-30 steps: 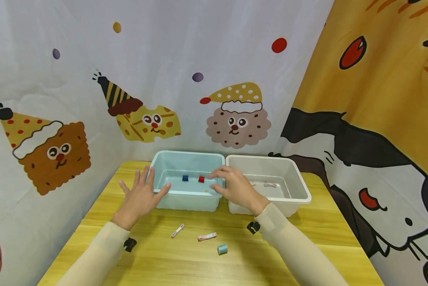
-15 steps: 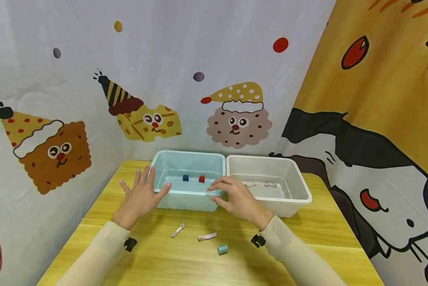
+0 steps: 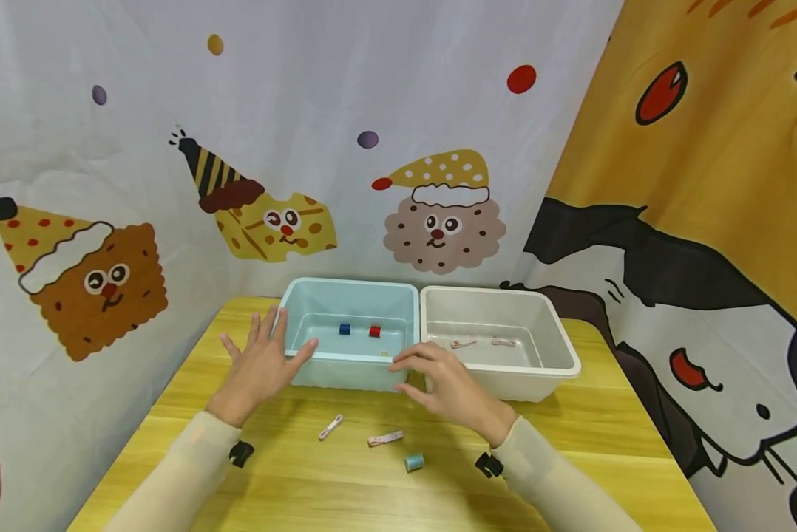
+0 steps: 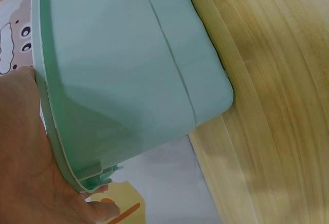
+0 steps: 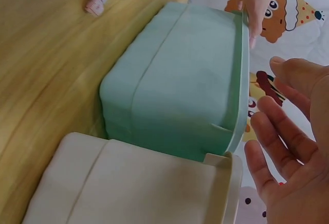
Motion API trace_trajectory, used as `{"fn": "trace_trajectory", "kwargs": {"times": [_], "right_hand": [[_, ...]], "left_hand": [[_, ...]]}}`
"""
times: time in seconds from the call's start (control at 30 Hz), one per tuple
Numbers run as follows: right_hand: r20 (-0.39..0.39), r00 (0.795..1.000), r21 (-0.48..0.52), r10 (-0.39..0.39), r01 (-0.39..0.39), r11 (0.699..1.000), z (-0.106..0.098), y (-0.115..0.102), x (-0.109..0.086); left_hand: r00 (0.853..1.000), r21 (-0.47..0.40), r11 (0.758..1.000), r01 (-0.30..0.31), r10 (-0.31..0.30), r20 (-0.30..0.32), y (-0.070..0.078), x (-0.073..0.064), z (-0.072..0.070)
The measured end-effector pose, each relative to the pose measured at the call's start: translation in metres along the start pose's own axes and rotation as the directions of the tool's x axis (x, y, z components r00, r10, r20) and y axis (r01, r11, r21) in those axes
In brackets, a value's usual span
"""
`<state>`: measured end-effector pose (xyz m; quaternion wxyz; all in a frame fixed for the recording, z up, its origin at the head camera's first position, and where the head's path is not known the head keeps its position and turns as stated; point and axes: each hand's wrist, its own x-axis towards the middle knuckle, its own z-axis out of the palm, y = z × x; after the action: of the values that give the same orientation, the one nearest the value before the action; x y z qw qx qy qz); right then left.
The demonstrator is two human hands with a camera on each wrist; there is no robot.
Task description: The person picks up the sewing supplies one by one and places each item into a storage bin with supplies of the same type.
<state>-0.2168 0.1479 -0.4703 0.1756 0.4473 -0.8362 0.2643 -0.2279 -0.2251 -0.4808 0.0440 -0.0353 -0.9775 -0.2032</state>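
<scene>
Light-blue plastic bin (image 3: 348, 375) on a wooden table (image 3: 292, 488)

Head view: it stands left of the off-white bin (image 3: 505, 383), the left hand (image 3: 257, 369) splayed at its corner, perhaps steadying it. Left wrist: that palm (image 4: 28, 157) meets the rim (image 4: 41, 49). Right wrist: the right hand (image 5: 306, 185) hovers empty, loosely spread.

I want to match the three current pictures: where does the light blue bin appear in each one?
Head: light blue bin below mid-height, left of the white bin.
Left wrist: light blue bin, upper left and centre.
Right wrist: light blue bin, upper middle.
Shared landmark: left hand, near the bin's rim in all three.
</scene>
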Motion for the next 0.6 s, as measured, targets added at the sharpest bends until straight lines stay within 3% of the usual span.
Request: {"fn": "trace_trajectory", "kwargs": {"times": [0.6], "right_hand": [[0.072, 0.997, 0.077, -0.018, 0.012, 0.997, 0.002, -0.004, -0.033]], "left_hand": [[1.0, 0.0, 1.0, 0.009, -0.009, 0.016, -0.001, 0.001, 0.0]]}}
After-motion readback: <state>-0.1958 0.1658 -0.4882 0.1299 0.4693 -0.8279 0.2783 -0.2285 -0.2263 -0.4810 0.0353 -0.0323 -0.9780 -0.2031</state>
